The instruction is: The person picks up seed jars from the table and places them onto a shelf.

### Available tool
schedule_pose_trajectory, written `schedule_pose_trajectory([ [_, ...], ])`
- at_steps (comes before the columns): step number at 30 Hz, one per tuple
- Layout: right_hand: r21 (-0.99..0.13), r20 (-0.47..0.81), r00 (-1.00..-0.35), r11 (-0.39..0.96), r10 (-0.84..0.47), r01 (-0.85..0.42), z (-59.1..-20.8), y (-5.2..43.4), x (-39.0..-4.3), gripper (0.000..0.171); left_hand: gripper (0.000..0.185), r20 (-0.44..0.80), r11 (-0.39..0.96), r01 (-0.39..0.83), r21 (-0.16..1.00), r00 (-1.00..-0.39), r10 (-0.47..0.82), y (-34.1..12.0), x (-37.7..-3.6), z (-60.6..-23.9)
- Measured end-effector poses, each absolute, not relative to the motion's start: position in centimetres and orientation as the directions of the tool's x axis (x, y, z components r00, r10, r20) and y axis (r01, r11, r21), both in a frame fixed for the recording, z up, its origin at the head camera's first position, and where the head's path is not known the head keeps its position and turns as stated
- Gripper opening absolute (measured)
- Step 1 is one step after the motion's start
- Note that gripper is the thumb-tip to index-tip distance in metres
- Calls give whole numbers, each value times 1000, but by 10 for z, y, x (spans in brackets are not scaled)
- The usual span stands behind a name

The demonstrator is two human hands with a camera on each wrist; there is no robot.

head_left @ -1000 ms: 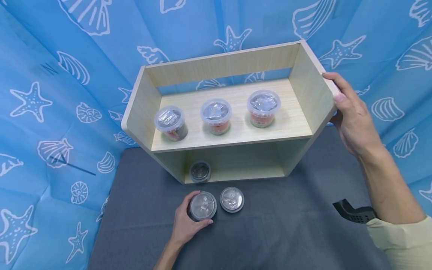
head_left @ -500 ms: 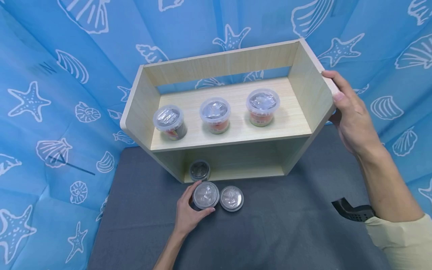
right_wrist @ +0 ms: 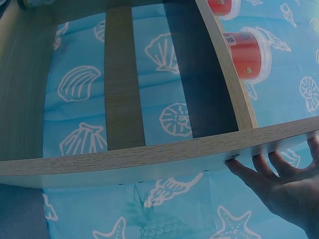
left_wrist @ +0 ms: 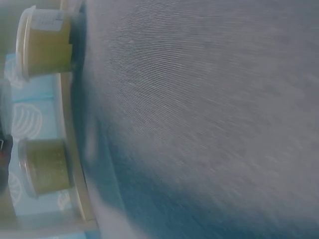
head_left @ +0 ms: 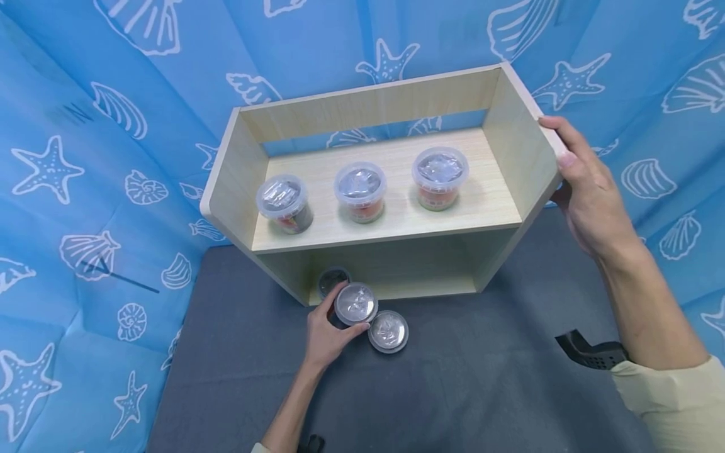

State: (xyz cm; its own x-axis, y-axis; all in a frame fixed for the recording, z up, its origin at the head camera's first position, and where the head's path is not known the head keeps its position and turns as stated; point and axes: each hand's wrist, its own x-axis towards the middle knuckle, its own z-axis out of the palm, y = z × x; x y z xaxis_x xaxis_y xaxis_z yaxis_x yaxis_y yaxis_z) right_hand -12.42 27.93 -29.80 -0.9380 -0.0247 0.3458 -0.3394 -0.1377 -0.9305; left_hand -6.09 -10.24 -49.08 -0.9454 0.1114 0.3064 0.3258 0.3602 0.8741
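Left hand (head_left: 326,332) grips a small clear-lidded plastic tub (head_left: 355,304), now carried from the grey cloth-covered table (head_left: 481,384) up to the mouth of the pale wooden shelf unit's (head_left: 512,148) lower compartment, beside a second tub (head_left: 387,331). Right hand (head_left: 589,192) steadies the unit's side panel with flat fingers.

Lower bay of the wooden shelf (head_left: 512,160): a dark jar (head_left: 331,279) sits at its left end, room open to that jar's right. In front of the bay mouth, another jar (head_left: 387,331) crowds the left approach.
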Motion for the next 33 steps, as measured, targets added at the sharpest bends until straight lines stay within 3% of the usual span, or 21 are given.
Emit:
schedule_pose_trajectory([
  [11,-935,335,-942,-130,-22,-329,-296,277,-124,47,87,238,269,257,928,-966,102,-84,-86,-525],
  [18,-932,341,-940,-137,-19,-335,-296,278,-124,48,82,258,94,268,959,-960,105,-68,-97,-533],
  [33,-935,338,-941,-119,-11,-334,-296,278,-124,47,73,257,125,270,955,-960,111,-44,-100,-510],
])
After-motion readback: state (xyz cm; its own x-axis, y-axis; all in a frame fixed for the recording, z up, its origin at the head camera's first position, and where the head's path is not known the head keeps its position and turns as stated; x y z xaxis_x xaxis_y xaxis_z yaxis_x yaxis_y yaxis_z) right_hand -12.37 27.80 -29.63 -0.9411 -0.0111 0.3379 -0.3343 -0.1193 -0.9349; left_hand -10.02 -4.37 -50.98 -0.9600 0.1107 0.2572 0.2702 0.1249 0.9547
